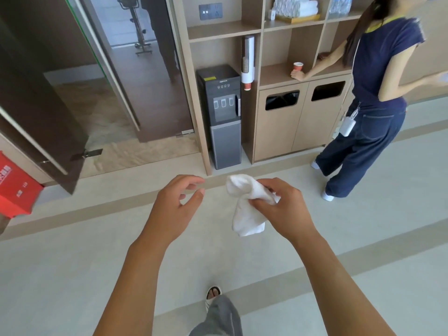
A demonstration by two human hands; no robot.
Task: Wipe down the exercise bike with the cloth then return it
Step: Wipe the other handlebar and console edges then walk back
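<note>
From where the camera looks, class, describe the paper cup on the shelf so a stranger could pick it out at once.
Find the wooden shelf unit, then the two bin doors right of the water dispenser. On the ledge above them stands the cup, red-orange with a white rim, upright beside a person's hand.

White cloth (247, 209) (crumpled), hanging mid-air

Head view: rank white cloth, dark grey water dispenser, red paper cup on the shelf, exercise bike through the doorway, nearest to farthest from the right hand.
1. White cloth: gripped in the right hand.
2. Dark grey water dispenser: ahead, in the shelf unit's left bay.
3. Red paper cup: on the shelf, upper right.
4. Exercise bike: beyond the doorway, far upper left.
</note>
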